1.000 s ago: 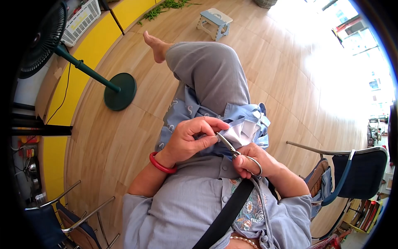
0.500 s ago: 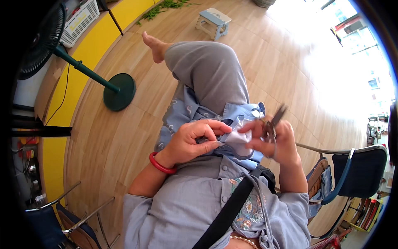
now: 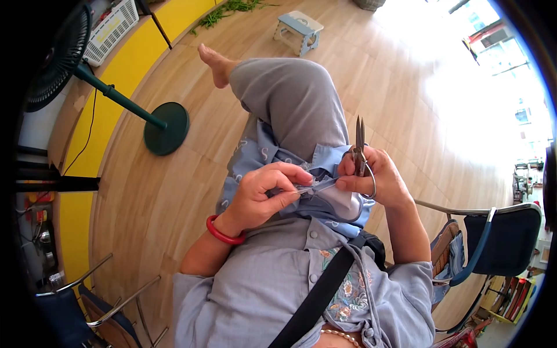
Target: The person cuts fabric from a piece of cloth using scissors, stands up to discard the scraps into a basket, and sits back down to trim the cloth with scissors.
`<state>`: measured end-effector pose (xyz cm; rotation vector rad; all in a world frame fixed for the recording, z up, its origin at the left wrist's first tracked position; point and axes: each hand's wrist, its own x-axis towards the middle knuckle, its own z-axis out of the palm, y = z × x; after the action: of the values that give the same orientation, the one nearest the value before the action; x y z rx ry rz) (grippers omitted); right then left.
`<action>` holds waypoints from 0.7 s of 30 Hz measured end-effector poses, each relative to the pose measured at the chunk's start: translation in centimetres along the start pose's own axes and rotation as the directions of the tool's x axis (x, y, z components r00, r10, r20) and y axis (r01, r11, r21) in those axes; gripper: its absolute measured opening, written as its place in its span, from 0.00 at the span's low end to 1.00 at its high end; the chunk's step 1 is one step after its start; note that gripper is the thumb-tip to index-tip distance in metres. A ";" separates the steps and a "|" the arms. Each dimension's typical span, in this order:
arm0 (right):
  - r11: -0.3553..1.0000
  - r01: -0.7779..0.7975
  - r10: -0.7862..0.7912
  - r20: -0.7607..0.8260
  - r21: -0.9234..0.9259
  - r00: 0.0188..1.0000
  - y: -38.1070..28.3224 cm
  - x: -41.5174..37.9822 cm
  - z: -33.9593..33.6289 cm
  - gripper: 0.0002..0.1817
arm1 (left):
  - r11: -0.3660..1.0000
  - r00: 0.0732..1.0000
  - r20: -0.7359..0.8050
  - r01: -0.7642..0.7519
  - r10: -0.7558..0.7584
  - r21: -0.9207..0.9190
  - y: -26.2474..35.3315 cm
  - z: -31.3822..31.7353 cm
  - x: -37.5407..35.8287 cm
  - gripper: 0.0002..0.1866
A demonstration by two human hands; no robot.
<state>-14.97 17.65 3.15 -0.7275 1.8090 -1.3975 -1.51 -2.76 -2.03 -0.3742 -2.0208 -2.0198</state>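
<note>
Blue garment (image 3: pixel 246 168) with white motifs lies across my lap. My left hand (image 3: pixel 270 188), a red bangle on its wrist, is closed in a pinch at the garment's edge, with what looks like a pale thread between finger and thumb. In my right hand (image 3: pixel 374 177) the scissors (image 3: pixel 360 145) hang on the fingers, blades pointing away from me and nearly together. Its thumb and finger also pinch a blue strip of the same garment. Pale lining (image 3: pixel 345 203) shows just below the fingers. The exact point where the left fingertips grip is too small to make out.
A green fan base (image 3: pixel 167 129) stands on the floor at left, near yellow cabinets (image 3: pixel 125 64). Ahead is a small folding stool (image 3: pixel 299 32). Metal-framed chairs (image 3: pixel 502 238) stand on both sides of me. Green stalks (image 3: pixel 223 14) lie on the floor at the back.
My right hand has turned, swinging the scissors from slanting right to pointing straight away. Its fingers have closed on the blue strip, and the pale lining has been turned down. The left hand shifted slightly.
</note>
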 end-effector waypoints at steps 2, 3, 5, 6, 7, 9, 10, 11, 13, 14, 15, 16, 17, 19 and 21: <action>0.999 0.005 -0.005 -0.007 0.037 1.000 0.1 -0.1 0.1 0.11 | 1.000 1.000 -0.003 0.014 -0.014 0.000 0.1 0.0 -0.1 0.06; 0.997 0.002 0.000 -0.026 0.079 1.000 0.0 -0.1 0.3 0.11 | 1.000 1.000 0.006 0.018 -0.018 0.000 0.2 0.1 -0.1 0.06; 0.993 0.002 0.004 -0.046 0.122 0.999 -0.1 0.0 0.5 0.11 | 1.000 1.000 0.016 0.022 -0.022 0.001 0.4 0.2 0.1 0.06; 0.993 -0.014 0.021 -0.056 0.119 0.998 0.0 0.0 0.6 0.11 | 0.995 0.999 0.016 0.036 -0.034 -0.095 0.5 0.5 0.2 0.05; 0.993 -0.031 0.039 -0.066 0.117 0.997 0.1 0.1 0.7 0.11 | 0.980 0.999 0.018 0.050 -0.048 -0.190 0.6 0.7 0.3 0.05; 0.989 -0.081 0.088 -0.055 0.123 0.995 0.5 0.4 0.9 0.12 | 0.973 0.996 0.061 0.070 -0.058 -0.218 0.4 0.7 0.2 0.05; 0.984 -0.128 0.134 -0.041 0.125 0.990 0.6 0.6 1.0 0.13 | 0.966 0.993 0.100 0.086 -0.063 -0.244 0.3 0.7 0.2 0.05; 0.982 -0.161 0.164 -0.027 0.095 0.986 0.6 0.6 1.0 0.13 | 0.966 0.993 0.101 0.087 -0.064 -0.245 0.3 0.7 0.2 0.05; 0.991 -0.115 0.117 -0.032 0.067 0.993 1.1 0.7 1.3 0.11 | 0.947 0.983 0.152 0.142 -0.102 -0.289 0.4 0.6 0.2 0.06; 0.997 -0.068 0.069 -0.035 0.039 0.997 1.3 0.7 1.4 0.11 | 0.946 0.983 0.152 0.144 -0.103 -0.289 0.2 0.6 0.1 0.06; 0.998 -0.054 0.053 -0.060 -0.015 0.997 1.3 0.6 1.4 0.10 | 0.913 0.981 0.144 0.175 -0.130 -0.368 -0.1 0.7 0.0 0.06; 0.998 -0.055 0.054 -0.060 -0.015 0.997 1.0 0.4 1.4 0.10 | 0.873 0.978 0.139 0.202 -0.156 -0.445 -0.2 0.7 -0.1 0.07; 0.999 -0.038 0.033 -0.146 -0.026 0.989 0.6 0.2 1.3 0.10 | 0.872 0.978 0.139 0.202 -0.156 -0.445 -0.2 0.7 -0.1 0.07; 0.991 0.055 -0.086 -0.271 -0.118 0.959 0.8 -0.3 0.7 0.15 | 0.869 0.983 0.115 0.183 -0.146 -0.459 0.0 0.6 0.0 0.08; 0.991 0.131 -0.131 -0.183 -0.010 0.974 0.2 -1.5 -0.2 0.20 | 0.880 0.986 0.107 0.164 -0.130 -0.446 -0.1 0.5 0.1 0.07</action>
<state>-14.31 19.02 3.31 -0.7494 1.9287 -1.5977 -1.62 -2.24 -2.08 -0.3977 -1.6357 -2.6116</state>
